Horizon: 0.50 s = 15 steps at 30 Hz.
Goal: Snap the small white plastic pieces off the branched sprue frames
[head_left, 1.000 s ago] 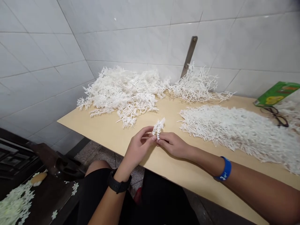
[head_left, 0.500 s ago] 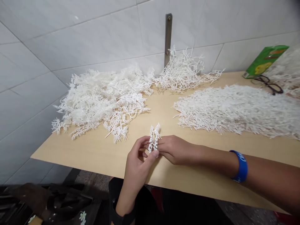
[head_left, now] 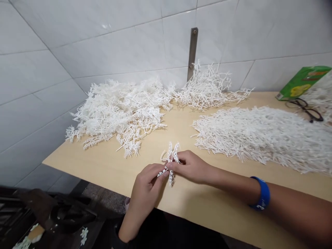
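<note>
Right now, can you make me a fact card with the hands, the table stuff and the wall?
Left hand: pinching white branched bits
Right hand: pinching the same bits
Right wrist: blue wristband
Table, left: loose white heap
Table, right: flatter white pile
Table, back right: green packet, dark-rimmed glasses near it
Wall: pale tiles, metal strip

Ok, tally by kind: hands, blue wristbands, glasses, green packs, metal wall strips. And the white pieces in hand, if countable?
Left hand and right hand: 2
Blue wristband: 1
Glasses: 1
Green pack: 1
Metal strip: 1
White pieces in hand: too tangled to count
Total: 6, white pieces excluded
</note>
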{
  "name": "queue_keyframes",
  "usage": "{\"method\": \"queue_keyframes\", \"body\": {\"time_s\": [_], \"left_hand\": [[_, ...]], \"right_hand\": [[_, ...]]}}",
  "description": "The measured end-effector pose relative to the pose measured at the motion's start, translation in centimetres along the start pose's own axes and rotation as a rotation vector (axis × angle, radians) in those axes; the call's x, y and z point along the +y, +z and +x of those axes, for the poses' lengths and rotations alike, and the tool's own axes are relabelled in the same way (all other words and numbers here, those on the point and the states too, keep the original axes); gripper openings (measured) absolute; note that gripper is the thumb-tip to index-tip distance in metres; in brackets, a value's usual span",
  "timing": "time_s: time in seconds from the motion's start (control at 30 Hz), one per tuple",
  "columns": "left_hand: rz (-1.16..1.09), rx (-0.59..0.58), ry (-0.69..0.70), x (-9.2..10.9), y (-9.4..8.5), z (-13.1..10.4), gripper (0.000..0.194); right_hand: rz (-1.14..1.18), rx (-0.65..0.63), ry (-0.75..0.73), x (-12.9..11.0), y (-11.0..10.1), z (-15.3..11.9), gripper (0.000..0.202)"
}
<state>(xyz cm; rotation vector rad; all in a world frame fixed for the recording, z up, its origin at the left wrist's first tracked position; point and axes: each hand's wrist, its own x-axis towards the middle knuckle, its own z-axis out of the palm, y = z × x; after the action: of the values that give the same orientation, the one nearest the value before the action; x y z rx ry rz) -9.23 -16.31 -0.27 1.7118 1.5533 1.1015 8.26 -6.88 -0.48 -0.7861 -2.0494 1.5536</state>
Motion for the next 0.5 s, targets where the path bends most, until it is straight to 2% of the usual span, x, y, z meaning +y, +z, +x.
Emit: {"method": "queue_keyframes", "body": {"time_s": [0.1,0.2,0.37,0.5], "left_hand": [[0.001,0.024,-0.025,0.28,0.27,-0.24,0.027],[-0.091,0.111,-0.085,0.47,0.02,-0.09,0.03],[-0.19,0.243,-0.177,0.22,-0.7,0.18,0.035],[-0.22,0.266,-0.177,0.03,-0.45,0.13,0.035]], "right_hand": [[0.125,-0.007,-0.043,0.1,-0.28,0.23,0.044],[0.243,-0.005,-0.059,0.07,-0.49,0.51,0.043],[0.282,-0.017,-0.039,0.01,-0.45,0.6,0.036],[0.322,-0.005,-0.025,-0.07,-0.5,0.6,0.045]]}}
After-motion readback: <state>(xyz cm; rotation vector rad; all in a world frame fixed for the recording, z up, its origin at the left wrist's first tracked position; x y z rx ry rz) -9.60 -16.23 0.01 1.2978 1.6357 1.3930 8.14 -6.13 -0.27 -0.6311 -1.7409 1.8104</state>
